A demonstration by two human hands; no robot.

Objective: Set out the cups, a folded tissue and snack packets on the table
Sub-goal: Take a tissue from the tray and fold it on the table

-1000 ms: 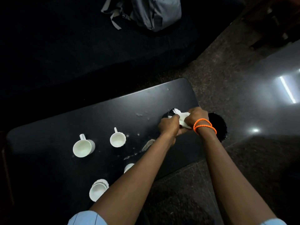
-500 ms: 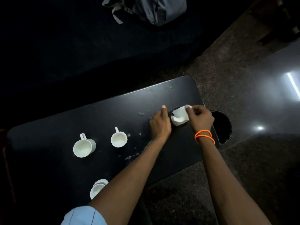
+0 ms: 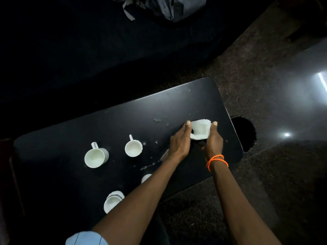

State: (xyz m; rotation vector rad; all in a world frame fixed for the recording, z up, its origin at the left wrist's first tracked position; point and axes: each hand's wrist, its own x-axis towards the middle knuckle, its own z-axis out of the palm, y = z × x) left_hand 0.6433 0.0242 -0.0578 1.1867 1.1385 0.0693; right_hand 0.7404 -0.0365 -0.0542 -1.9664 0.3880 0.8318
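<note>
A white tissue (image 3: 200, 129) lies on the right part of the dark table (image 3: 123, 121), between my two hands. My left hand (image 3: 179, 144) rests flat against its left edge, fingers straight. My right hand (image 3: 213, 140), with orange bead bracelets at the wrist, presses against its right edge. Two white cups stand upright to the left: a larger cup (image 3: 96, 156) and a smaller cup (image 3: 133, 147). Another white cup (image 3: 113, 200) sits near the front edge, and a further cup (image 3: 146, 178) is half hidden by my left forearm. No snack packets are visible.
Pale smears and crumbs (image 3: 157, 120) mark the tabletop near the tissue. A grey backpack (image 3: 168, 6) lies on a dark seat behind the table. A dark round shape (image 3: 245, 133) sits on the speckled floor off the table's right end.
My hands have moved apart from a bunched grip on the tissue. The tissue now lies lower on the table with a hand along each side.
</note>
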